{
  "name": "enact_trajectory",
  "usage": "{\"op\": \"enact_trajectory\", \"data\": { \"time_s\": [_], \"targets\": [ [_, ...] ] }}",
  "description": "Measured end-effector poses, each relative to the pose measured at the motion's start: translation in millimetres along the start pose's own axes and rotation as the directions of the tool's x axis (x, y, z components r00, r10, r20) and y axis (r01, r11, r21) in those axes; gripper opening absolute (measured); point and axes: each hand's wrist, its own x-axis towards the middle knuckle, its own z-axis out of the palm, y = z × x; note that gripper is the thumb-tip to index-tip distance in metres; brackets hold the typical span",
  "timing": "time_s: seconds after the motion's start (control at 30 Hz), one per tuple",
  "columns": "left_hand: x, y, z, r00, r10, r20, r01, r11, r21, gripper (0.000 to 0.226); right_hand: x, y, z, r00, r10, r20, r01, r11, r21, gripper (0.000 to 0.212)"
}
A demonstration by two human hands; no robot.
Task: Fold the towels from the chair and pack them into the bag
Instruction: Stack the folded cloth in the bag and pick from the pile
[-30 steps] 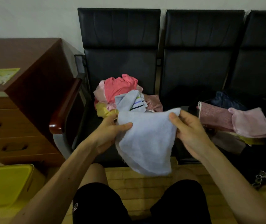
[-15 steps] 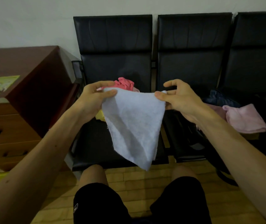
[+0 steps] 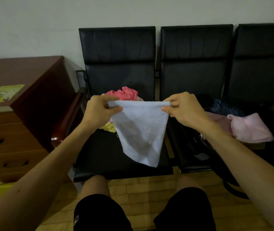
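Black chairs [image 3: 117, 77] line the wall; before them the left hand [image 3: 99, 110] and right hand [image 3: 183, 109], held apart, each pinch a top corner of a hanging pale blue towel [image 3: 141, 130].

Your left hand [image 3: 99, 112] and right hand [image 3: 183, 110] hold the towel [image 3: 141, 130] at the centre of the frame, in front of the towel heap [image 3: 126, 95] on the left chair [image 3: 99, 155]. Right of centre, the bag [image 3: 191, 147] sits on the next seats with folded towels [image 3: 249, 129] lying on it. The drawer cabinet [image 3: 16, 130] stands along the left edge.
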Motion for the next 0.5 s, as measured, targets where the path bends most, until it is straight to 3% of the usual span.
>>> {"op": "enact_trajectory", "data": {
  "time_s": [0.17, 0.37, 0.5],
  "targets": [
    [-7.9, 9.1, 3.5, 0.992, 0.093, -0.088, -0.084, 0.991, 0.105, 0.027, -7.2, 4.0, -3.1, 0.996, 0.001, -0.088, -0.009, 0.995, -0.095, 0.016],
    [-13.9, 6.0, 8.6, 0.982, 0.177, -0.060, -0.166, 0.972, 0.164, 0.020, -12.3, 16.3, -6.4, 1.000, 0.022, -0.009, -0.023, 0.984, -0.177, 0.012],
    [-14.6, 3.4, 9.1, 0.991, 0.135, 0.017, -0.136, 0.984, 0.116, 0.021, -19.1, 29.8, -7.2, 0.996, 0.081, 0.047, -0.083, 0.996, 0.045, 0.010]
  ]
}}
